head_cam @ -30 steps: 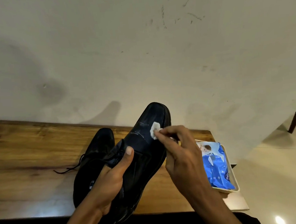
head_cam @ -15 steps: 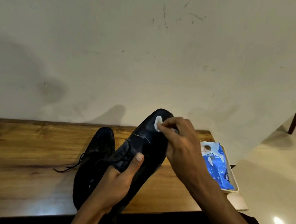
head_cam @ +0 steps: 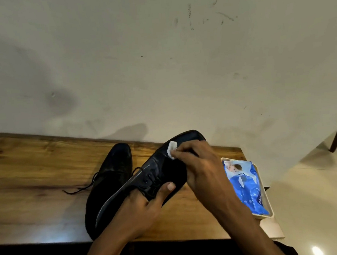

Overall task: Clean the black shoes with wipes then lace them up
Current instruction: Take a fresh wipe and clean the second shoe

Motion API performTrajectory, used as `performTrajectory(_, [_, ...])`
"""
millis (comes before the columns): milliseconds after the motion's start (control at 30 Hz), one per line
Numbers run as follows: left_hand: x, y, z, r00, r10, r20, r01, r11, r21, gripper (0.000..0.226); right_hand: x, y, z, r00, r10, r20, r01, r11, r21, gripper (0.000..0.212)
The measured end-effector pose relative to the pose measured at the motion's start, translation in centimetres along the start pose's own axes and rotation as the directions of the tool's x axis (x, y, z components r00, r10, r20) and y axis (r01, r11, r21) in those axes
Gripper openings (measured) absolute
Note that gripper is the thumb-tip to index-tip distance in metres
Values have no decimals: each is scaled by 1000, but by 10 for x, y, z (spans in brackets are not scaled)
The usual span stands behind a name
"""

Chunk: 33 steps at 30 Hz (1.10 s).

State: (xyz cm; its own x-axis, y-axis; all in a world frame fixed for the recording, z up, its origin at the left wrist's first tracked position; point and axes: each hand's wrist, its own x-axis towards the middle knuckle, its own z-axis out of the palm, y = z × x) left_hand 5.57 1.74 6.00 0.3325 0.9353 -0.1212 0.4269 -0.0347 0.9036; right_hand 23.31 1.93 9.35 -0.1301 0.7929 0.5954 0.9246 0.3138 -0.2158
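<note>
Here the left hand point(head_cam: 138, 210) grips a shoe point(head_cam: 157, 169); the right hand point(head_cam: 200, 165) seemingly pinches a wipe point(head_cam: 172, 147).

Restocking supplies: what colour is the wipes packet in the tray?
Blue with white at the top, the plastic wipes packet, seen in the head view.

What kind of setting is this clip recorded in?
Probably a room in a home, not a workshop: a wooden table pushed against a scuffed, plain painted wall, with a blue pack of wipes in a small tray and a tiled floor beside it.
</note>
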Motion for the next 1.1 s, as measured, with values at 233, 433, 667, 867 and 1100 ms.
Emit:
performTrajectory(233, [7, -19, -1, 944, 327, -49, -285, 880, 380, 53, 6, 0, -2, 1000, 10, -3, -9, 996, 90, 29])
performTrajectory(433, [-2, 7, -1, 964, 228, -134, -213, 970, 120, 48, -10, 7, -13, 999, -31, 28, 27, 988, 153, 20])
performTrajectory(667, [-1, 13, -3, 989, 44, -138, -58, 994, -97, 23, -10, 8, -5, 998, -42, -51, 47, 994, 103, 16])
performTrajectory(867, [1, 17, -6, 988, 96, -119, -132, 927, -351, 28, 8, 33, -10, 953, 77, -293, -75, 997, 15, 22])
performTrajectory(1100, [-1, 27, 0, 996, -87, 15, 73, 720, -690, 35, -8, 14, 0, 921, 274, -278, -166, 920, 356, 16])
